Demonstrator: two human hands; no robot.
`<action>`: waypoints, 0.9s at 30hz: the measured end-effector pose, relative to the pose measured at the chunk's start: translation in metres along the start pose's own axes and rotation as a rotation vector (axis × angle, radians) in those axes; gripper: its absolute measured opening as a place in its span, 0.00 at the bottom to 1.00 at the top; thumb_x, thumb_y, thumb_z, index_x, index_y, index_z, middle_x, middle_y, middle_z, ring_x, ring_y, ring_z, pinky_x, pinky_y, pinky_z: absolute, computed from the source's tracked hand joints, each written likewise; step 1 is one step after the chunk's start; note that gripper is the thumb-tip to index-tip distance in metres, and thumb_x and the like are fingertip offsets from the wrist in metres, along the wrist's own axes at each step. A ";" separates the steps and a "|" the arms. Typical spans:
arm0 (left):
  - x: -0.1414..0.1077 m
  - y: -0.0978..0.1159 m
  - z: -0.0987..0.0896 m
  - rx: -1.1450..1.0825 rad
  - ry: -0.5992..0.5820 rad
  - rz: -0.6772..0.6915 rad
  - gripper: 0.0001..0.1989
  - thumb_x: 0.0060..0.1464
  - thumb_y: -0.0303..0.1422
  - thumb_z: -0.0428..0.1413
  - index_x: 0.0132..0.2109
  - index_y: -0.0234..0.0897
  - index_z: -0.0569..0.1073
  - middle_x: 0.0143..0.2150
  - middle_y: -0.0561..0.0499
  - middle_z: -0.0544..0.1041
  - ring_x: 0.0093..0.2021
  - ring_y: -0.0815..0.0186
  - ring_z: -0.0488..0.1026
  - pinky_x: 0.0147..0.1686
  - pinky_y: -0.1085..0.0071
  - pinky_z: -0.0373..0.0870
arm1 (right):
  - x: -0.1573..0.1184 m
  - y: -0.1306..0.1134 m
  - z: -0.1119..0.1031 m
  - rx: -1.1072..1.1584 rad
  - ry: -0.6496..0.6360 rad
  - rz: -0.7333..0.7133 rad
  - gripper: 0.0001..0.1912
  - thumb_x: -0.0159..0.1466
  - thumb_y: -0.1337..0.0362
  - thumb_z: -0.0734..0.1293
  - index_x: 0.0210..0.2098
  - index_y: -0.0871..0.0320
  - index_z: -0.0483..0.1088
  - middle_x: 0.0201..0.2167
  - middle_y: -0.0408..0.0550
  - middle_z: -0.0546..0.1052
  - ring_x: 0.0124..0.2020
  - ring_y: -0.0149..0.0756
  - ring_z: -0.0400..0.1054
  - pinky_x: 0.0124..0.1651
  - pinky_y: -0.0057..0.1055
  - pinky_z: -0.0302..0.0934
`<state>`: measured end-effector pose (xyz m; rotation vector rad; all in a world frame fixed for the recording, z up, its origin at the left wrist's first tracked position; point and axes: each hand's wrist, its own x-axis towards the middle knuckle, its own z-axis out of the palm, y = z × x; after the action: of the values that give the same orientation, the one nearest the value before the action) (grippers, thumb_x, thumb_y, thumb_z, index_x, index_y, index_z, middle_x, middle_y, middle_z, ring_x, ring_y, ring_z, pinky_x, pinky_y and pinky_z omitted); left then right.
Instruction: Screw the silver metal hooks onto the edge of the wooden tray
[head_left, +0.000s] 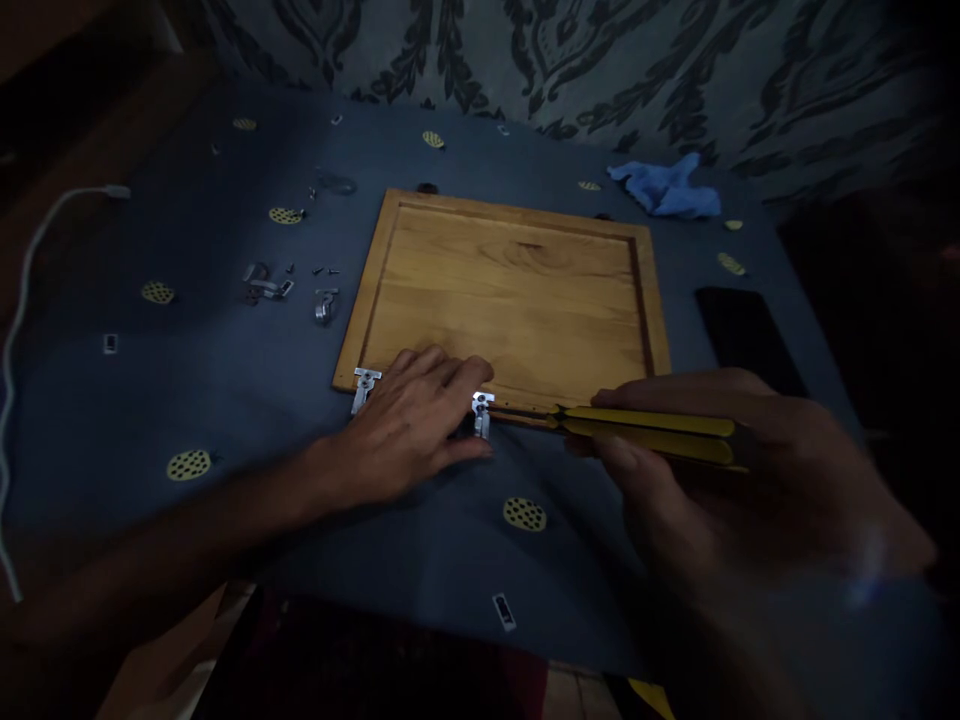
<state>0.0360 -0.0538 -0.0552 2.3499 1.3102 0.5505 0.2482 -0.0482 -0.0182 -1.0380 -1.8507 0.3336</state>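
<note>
On the near edge of the board [517,320], the right hinge [482,418] lies between our nearer left hand [416,420], fingers parted, and the tool [649,420] our right hand [787,480] clamps, pointing left, tip contact too dim to judge.

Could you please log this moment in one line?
left hand: over wooden panel edge | right hand: holding yellow-handled tool, tip beside right hinge | loose hardware: left of panel

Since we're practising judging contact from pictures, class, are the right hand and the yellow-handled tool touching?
Touching. The head view shows the right hand gripping the yellow-handled tool, pinched between thumb and fingers.
</note>
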 end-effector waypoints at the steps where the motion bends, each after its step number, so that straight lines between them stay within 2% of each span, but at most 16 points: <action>1: 0.000 0.000 0.000 0.003 -0.002 -0.004 0.25 0.57 0.43 0.66 0.54 0.37 0.66 0.47 0.46 0.77 0.50 0.52 0.72 0.48 0.58 0.68 | 0.000 -0.002 0.002 -0.015 -0.006 -0.026 0.07 0.62 0.63 0.76 0.36 0.51 0.74 0.30 0.42 0.81 0.29 0.36 0.75 0.28 0.34 0.70; 6: 0.001 0.003 -0.001 0.010 -0.023 -0.020 0.24 0.58 0.41 0.67 0.54 0.37 0.66 0.48 0.45 0.77 0.50 0.53 0.72 0.48 0.59 0.68 | 0.000 0.001 0.002 0.041 0.002 -0.134 0.06 0.64 0.65 0.74 0.38 0.51 0.74 0.31 0.42 0.80 0.29 0.34 0.74 0.28 0.33 0.68; 10: 0.001 0.003 -0.002 -0.002 -0.018 -0.021 0.24 0.58 0.40 0.66 0.54 0.37 0.66 0.48 0.45 0.77 0.51 0.53 0.72 0.49 0.58 0.67 | 0.001 0.002 0.000 0.033 -0.059 -0.088 0.10 0.62 0.69 0.75 0.40 0.50 0.73 0.32 0.43 0.80 0.31 0.37 0.75 0.29 0.35 0.69; 14: 0.000 0.003 -0.002 -0.013 -0.019 -0.014 0.25 0.58 0.41 0.66 0.54 0.36 0.66 0.48 0.45 0.77 0.50 0.52 0.71 0.49 0.58 0.67 | -0.001 0.006 0.005 0.100 -0.042 -0.081 0.09 0.62 0.64 0.75 0.40 0.47 0.75 0.32 0.44 0.81 0.29 0.41 0.76 0.28 0.39 0.70; 18: 0.001 0.003 -0.002 -0.014 -0.020 -0.015 0.23 0.59 0.41 0.66 0.54 0.37 0.66 0.48 0.46 0.77 0.50 0.52 0.71 0.48 0.58 0.67 | -0.004 0.006 0.007 0.183 -0.044 -0.010 0.10 0.61 0.61 0.76 0.42 0.46 0.76 0.35 0.46 0.83 0.33 0.46 0.79 0.31 0.43 0.74; 21: 0.002 0.003 -0.001 -0.008 -0.023 -0.029 0.24 0.58 0.43 0.67 0.54 0.38 0.66 0.47 0.46 0.77 0.50 0.51 0.71 0.48 0.58 0.67 | -0.002 0.001 0.002 0.221 -0.099 0.025 0.14 0.62 0.66 0.75 0.47 0.46 0.76 0.38 0.46 0.83 0.37 0.45 0.80 0.33 0.42 0.76; 24: 0.003 0.004 -0.002 0.000 -0.038 -0.035 0.25 0.57 0.43 0.67 0.53 0.37 0.67 0.47 0.46 0.77 0.50 0.51 0.71 0.48 0.57 0.68 | 0.002 -0.002 -0.001 0.264 -0.185 -0.036 0.16 0.64 0.70 0.73 0.49 0.48 0.77 0.39 0.46 0.83 0.37 0.42 0.79 0.32 0.39 0.75; 27: 0.002 0.004 -0.003 -0.001 -0.036 -0.031 0.24 0.57 0.41 0.67 0.53 0.37 0.66 0.47 0.46 0.77 0.50 0.52 0.72 0.48 0.57 0.68 | 0.003 -0.002 0.000 0.255 -0.146 -0.060 0.14 0.62 0.70 0.75 0.45 0.48 0.77 0.35 0.45 0.83 0.34 0.42 0.78 0.30 0.39 0.74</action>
<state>0.0388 -0.0532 -0.0506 2.3239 1.3269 0.4967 0.2467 -0.0472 -0.0149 -0.7992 -1.9053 0.6063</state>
